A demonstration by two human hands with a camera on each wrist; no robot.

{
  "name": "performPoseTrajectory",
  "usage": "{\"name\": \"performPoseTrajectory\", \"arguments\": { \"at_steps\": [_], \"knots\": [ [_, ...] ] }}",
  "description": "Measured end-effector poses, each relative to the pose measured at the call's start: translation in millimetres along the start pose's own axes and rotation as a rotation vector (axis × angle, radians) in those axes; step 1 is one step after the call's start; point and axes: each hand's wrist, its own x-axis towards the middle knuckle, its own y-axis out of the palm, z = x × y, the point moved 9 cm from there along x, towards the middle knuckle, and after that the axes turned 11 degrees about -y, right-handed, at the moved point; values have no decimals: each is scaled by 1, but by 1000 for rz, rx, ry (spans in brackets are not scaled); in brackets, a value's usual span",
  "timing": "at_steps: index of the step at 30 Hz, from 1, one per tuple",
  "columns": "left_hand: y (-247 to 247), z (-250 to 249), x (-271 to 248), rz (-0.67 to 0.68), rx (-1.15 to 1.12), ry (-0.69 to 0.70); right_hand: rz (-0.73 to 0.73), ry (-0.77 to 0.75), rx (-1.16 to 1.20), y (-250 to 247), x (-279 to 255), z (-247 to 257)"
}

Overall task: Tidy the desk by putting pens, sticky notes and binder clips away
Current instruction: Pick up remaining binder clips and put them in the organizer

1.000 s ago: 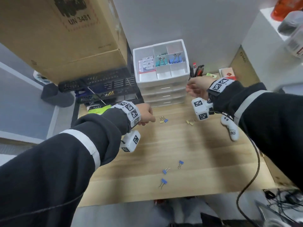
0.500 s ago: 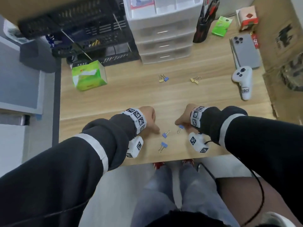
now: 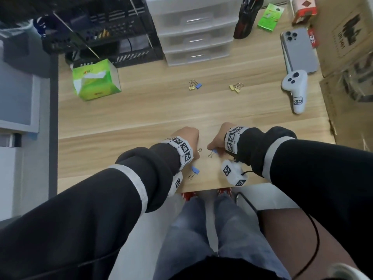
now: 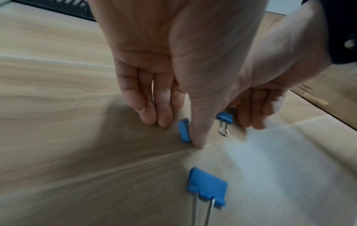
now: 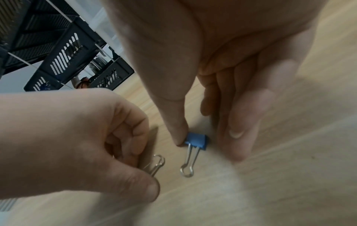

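Note:
Three blue binder clips lie near the desk's front edge. My left hand pinches one blue clip between thumb and curled fingers; its wire handles stick out under the thumb. My right hand brackets a second blue clip, thumb on one side and fingers close on the other. The third blue clip lies loose by my left wrist. Farther back lie a gold and blue pair and two gold clips.
A white drawer unit and a dark pen cup stand at the back. A green tissue box sits left, black crates behind it. A phone, a white controller and cardboard boxes are on the right.
Both hands came back from the drawer unit to the desk's front edge and dropped onto the blue clips. The left closed on one; the right thumb reached another.

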Motion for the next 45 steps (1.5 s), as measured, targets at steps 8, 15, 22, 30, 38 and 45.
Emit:
{"name": "performPoseTrajectory", "arguments": {
  "at_steps": [8, 15, 22, 30, 38, 45],
  "knots": [
    [-7, 15, 10, 33, -29, -43, 73, -75, 328, 12, 6, 5],
    [-26, 45, 11, -32, -245, -76, 324, -175, 778, 46, -6, 39],
    [-32, 72, 19, -138, -317, -100, 214, -588, 232, 51, -8, 77],
    [-31, 80, 23, -155, -317, -92, 227, -785, -350, 82, -15, 91],
    [-54, 71, 32, -171, -352, -74, 48, -766, -199, 41, -5, 82],
    [-114, 32, 49, -322, -329, -1, -73, -473, 374, -11, 25, 22]
  ]
}}
